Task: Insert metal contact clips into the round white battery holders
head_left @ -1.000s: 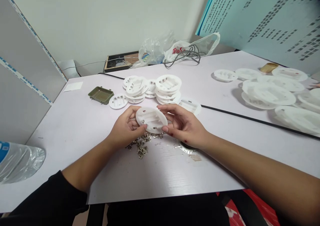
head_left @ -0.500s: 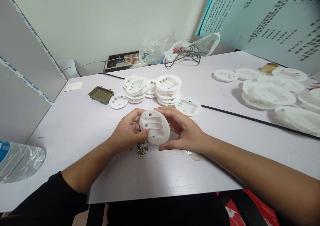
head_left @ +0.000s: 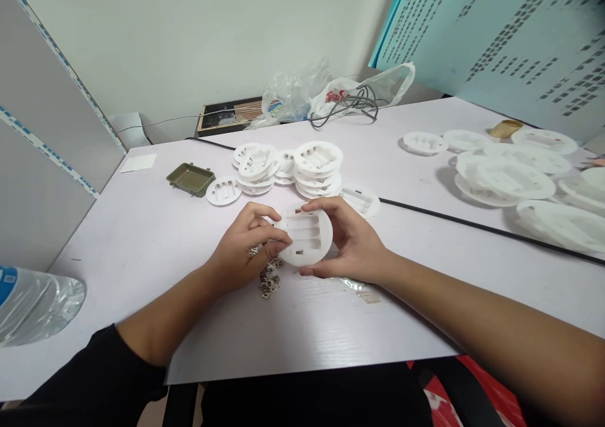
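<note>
My two hands hold a round white plastic battery holder [head_left: 307, 235] above the table, with several metal contacts showing in its slots. My left hand [head_left: 246, 247] grips its near left edge, and my right hand [head_left: 345, 238] curls around its right side. Just below my left hand lies a small heap of metal contact clips [head_left: 268, 279]. One loose clip [head_left: 254, 250] sits against my left fingers, though I cannot tell if it is held. Stacks of similar holders [head_left: 317, 169] stand just beyond my hands.
Another holder [head_left: 224, 191] and a green box [head_left: 190, 179] lie at the far left. More white discs [head_left: 503, 178] and a brass cylinder [head_left: 505, 129] rest on the right table. A water bottle [head_left: 28, 304] lies at the near left.
The holder has shifted right and turned in my hands. My left fingers have moved across its front edge, and the clips beneath are more exposed.
</note>
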